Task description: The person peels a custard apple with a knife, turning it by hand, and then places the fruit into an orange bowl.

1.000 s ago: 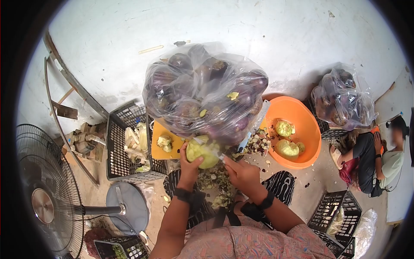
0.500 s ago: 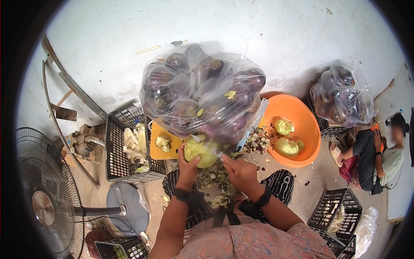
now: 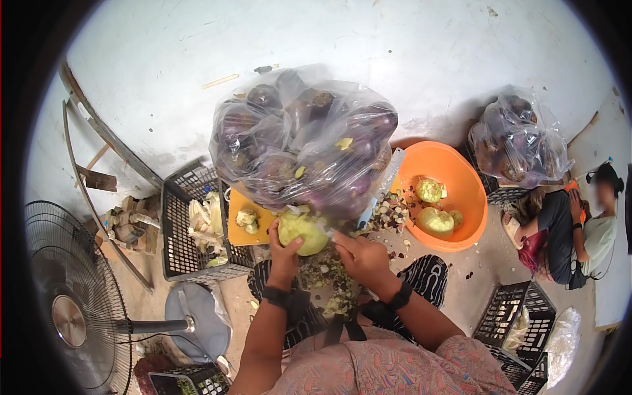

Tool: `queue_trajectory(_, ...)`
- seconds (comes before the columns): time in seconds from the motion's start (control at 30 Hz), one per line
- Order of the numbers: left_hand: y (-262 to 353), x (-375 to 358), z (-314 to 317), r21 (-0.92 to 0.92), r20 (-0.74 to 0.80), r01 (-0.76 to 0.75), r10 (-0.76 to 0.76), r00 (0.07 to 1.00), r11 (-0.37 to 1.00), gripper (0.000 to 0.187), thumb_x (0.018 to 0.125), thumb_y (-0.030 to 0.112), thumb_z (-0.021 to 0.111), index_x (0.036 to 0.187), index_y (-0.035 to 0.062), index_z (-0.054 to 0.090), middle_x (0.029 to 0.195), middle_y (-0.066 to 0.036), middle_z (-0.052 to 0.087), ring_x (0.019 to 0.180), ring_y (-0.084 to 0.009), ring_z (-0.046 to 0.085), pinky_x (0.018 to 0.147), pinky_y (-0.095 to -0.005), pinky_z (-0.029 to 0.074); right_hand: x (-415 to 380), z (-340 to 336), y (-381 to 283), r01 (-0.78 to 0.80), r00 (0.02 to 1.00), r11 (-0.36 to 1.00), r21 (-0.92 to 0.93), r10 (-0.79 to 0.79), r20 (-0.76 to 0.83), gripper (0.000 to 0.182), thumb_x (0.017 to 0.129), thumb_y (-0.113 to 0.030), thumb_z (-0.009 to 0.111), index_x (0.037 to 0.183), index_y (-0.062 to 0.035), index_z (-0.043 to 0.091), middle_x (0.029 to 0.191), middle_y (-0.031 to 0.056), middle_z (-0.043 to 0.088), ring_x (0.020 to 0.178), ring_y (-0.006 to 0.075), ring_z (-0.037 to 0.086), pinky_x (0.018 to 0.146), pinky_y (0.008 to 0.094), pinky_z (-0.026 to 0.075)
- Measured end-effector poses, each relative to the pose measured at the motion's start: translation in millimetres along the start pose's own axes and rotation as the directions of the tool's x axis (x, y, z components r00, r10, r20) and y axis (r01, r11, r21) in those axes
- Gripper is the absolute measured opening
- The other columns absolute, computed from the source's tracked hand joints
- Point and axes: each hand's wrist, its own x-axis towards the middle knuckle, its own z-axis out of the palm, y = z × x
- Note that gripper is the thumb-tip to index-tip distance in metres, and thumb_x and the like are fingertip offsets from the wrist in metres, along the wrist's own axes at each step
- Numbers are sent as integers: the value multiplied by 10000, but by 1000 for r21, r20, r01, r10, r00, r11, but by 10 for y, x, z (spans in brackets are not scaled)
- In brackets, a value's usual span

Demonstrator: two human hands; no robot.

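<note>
My left hand (image 3: 285,259) is wrapped around the left side of a peeled pale-green round vegetable (image 3: 301,235), apparently a kohlrabi. Its surface is faceted by cuts. In my right hand (image 3: 362,261) is a small knife (image 3: 328,232), its blurred blade against the vegetable's right side; the handle is mostly hidden in the fist. Just beyond both hands rises a large clear plastic bag (image 3: 309,141) full of purple round vegetables. Green peelings (image 3: 329,280) lie on the floor below, between my feet.
An orange basin (image 3: 475,217) holds several peeled vegetables. Left stand a black crate (image 3: 172,247) with scraps, a yellow board (image 3: 237,227) and a fan (image 3: 69,319). At right are another filled bag (image 3: 520,141), a seated person (image 3: 569,237) and a black crate (image 3: 536,322).
The knife has shifted slightly left and up against the vegetable, with my right hand following. My left hand keeps its hold. The whole view has shifted a little.
</note>
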Motion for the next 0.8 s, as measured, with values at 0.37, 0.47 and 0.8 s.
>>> queue_trajectory(0.37,7,3,9,-36,1,12,-12,1000,999,767,735,80,728,1384,82,319,1276,-115,473,1173,-248,515,984,-399,470,-104,-127,-69,-115,992,993,-26,117,57,267,841,-166,700,1107,-145,712,629,97,586,497,267,574,467,363,459)
queue_trajectory(0.47,-22,13,-15,31,37,-12,10,999,999,763,736,91,728,1383,84,323,1282,-119,473,1173,-253,518,976,-403,476,-31,40,74,-121,992,993,18,121,-29,261,844,-166,699,1102,-135,715,673,112,623,531,285,592,500,373,479)
queue_trajectory(0.8,36,-3,3,-72,31,43,-41,999,997,739,747,94,716,1378,94,333,1283,-123,477,1176,-260,517,977,-407,474,-272,-227,44,-95,995,994,61,94,18,273,831,-150,709,1104,-153,712,636,64,589,512,230,572,477,345,455)
